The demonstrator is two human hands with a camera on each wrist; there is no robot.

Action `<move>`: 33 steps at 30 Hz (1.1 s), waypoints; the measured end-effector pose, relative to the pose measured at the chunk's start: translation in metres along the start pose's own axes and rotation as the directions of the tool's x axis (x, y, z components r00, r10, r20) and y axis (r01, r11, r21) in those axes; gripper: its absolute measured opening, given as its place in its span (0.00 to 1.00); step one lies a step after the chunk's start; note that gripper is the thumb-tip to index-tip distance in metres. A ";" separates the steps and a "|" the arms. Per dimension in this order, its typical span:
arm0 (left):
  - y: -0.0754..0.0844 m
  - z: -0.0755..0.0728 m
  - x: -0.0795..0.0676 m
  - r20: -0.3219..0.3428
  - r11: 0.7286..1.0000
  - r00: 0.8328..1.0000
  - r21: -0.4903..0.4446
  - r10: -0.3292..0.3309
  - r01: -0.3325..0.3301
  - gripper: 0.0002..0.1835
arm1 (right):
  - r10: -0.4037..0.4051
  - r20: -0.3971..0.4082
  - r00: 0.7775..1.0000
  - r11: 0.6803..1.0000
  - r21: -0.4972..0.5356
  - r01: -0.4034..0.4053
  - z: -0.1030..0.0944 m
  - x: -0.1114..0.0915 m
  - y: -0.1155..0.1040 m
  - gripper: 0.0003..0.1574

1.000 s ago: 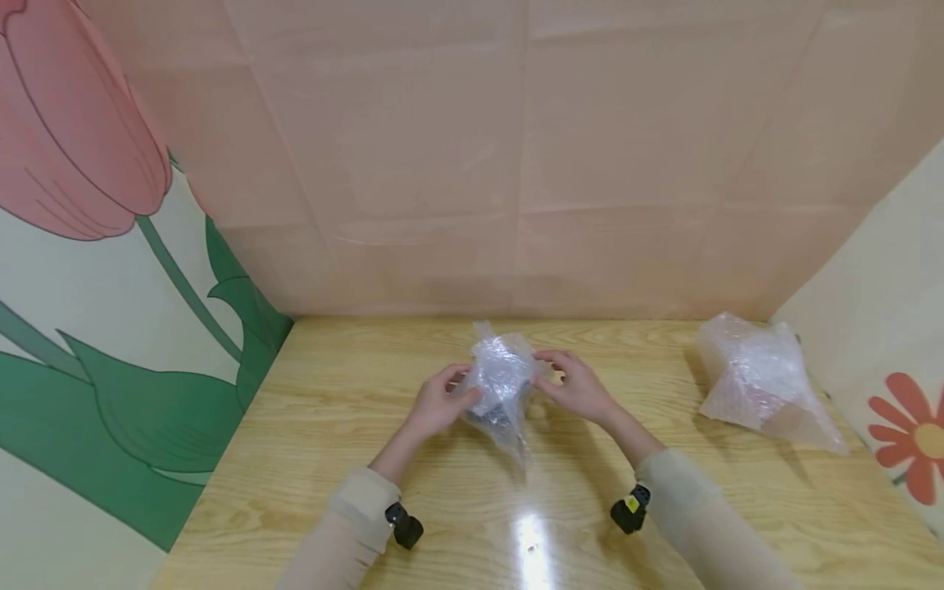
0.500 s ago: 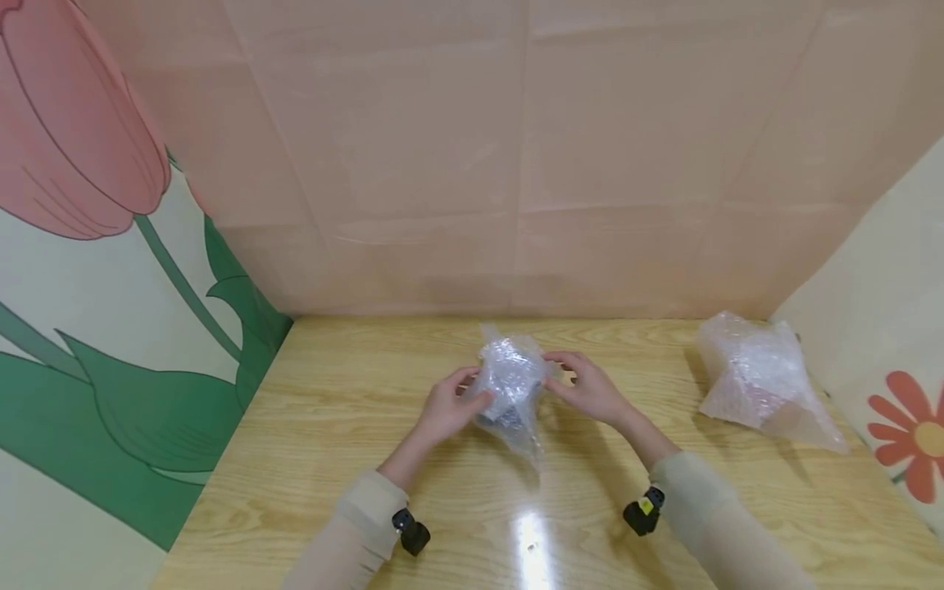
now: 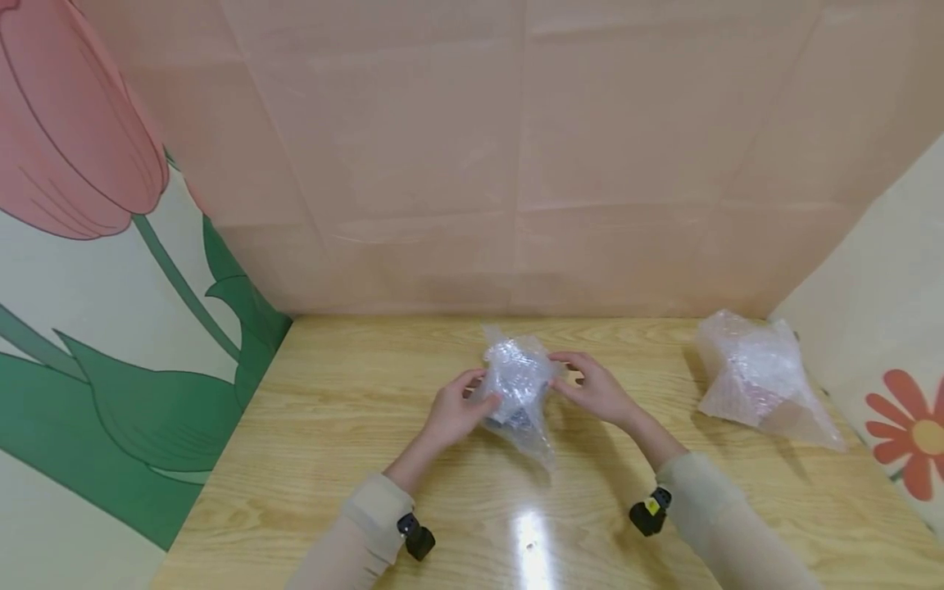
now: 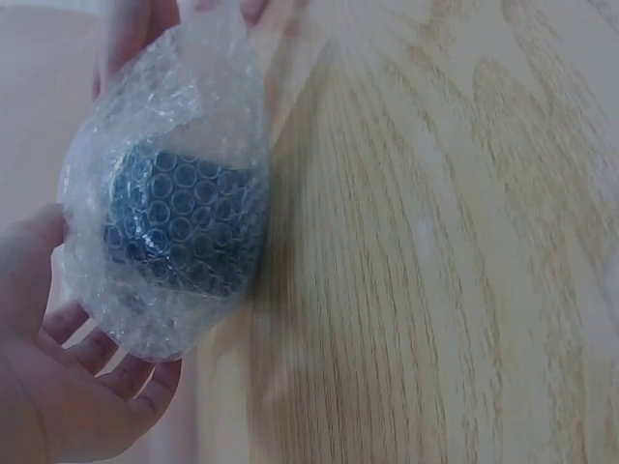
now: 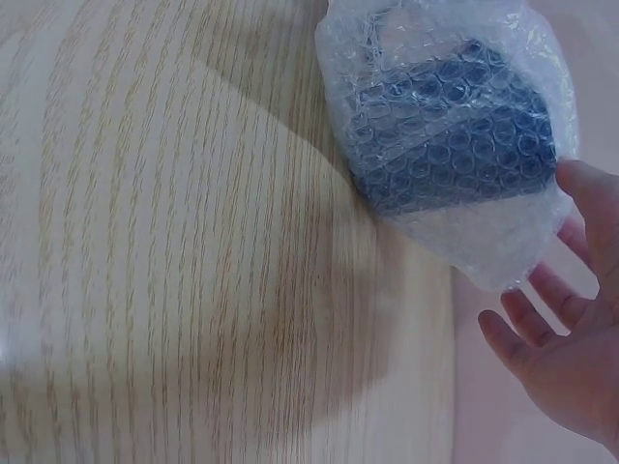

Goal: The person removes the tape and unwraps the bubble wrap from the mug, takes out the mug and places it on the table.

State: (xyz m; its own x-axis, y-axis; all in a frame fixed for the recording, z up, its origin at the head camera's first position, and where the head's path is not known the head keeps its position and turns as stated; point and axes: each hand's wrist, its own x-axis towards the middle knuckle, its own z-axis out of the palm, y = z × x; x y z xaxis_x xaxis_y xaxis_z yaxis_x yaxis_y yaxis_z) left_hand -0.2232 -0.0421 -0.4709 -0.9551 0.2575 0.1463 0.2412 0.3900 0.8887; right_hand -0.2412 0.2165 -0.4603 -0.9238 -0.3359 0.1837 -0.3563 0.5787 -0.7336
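Note:
A bubble-wrapped package [image 3: 518,381] sits at the middle of the table, with loose wrap corners sticking out. In both wrist views a dark blue-grey thing shows through the bubbles, its kind blurred by the wrap. My left hand [image 3: 456,407] holds the package's left side, thumb [image 4: 41,232] on the near face and fingers round the edge. On the opposite side my right hand [image 3: 596,392] grips it likewise, its thumb [image 5: 580,184] against the wrap. The fingertips behind the package are partly hidden.
A second bubble-wrapped package [image 3: 763,369], with something pinkish inside, lies at the right back of the wooden table [image 3: 332,459]. A pink sheet [image 3: 442,164] hangs behind the table. Flower-painted walls stand on both sides.
Both hands and the package between them have shifted a little to the right. The second package has stayed where it was.

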 end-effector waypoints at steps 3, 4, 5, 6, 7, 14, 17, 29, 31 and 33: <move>0.000 0.002 -0.001 0.001 1.000 1.000 0.006 -0.003 0.003 0.25 | 0.005 0.001 1.000 1.000 0.000 -0.005 -0.001 -0.001 0.002 0.29; 0.000 0.003 -0.002 0.002 1.000 1.000 0.007 -0.003 0.003 0.25 | 0.008 0.001 1.000 1.000 0.002 -0.008 -0.001 -0.001 0.002 0.29; 0.000 0.003 -0.002 0.004 1.000 1.000 0.005 -0.001 0.001 0.25 | 0.012 0.001 1.000 1.000 0.000 -0.012 -0.002 -0.002 0.003 0.29; 0.000 0.003 -0.002 0.005 1.000 1.000 0.006 -0.001 0.001 0.25 | 0.015 0.001 1.000 1.000 -0.001 -0.015 -0.002 -0.002 0.004 0.29; 0.001 0.004 -0.003 0.007 1.000 1.000 0.005 0.000 0.000 0.25 | 0.017 0.001 1.000 1.000 -0.003 -0.017 -0.002 -0.003 0.004 0.30; 0.000 0.005 -0.003 -0.001 0.999 1.000 0.031 0.008 -0.008 0.26 | 0.026 -0.008 1.000 1.000 0.002 -0.026 0.000 -0.005 0.005 0.31; 0.000 0.005 -0.003 -0.013 0.999 1.000 0.044 0.011 -0.011 0.27 | 0.025 -0.016 1.000 1.000 0.006 -0.025 0.000 -0.005 0.004 0.31; 0.003 0.005 -0.007 -0.010 0.997 0.999 0.073 0.031 -0.030 0.28 | 0.009 -0.031 0.999 1.000 -0.005 -0.009 0.000 -0.008 -0.002 0.31; 0.004 0.004 -0.008 -0.004 0.997 1.000 0.072 0.024 -0.023 0.28 | 0.005 -0.036 0.999 1.000 -0.011 -0.005 0.000 -0.009 -0.002 0.31; 0.005 0.004 -0.008 0.002 0.997 1.000 0.070 0.011 -0.011 0.28 | -0.003 -0.047 0.999 1.000 -0.018 0.002 0.000 -0.009 -0.002 0.31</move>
State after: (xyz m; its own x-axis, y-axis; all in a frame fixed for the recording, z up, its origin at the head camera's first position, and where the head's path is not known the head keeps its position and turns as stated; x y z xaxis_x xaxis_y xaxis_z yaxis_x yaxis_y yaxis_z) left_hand -0.2133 -0.0386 -0.4697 -0.9523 0.2630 0.1551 0.2629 0.4482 0.8544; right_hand -0.2325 0.2185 -0.4603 -0.9282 -0.3027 0.2163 -0.3608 0.5912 -0.7213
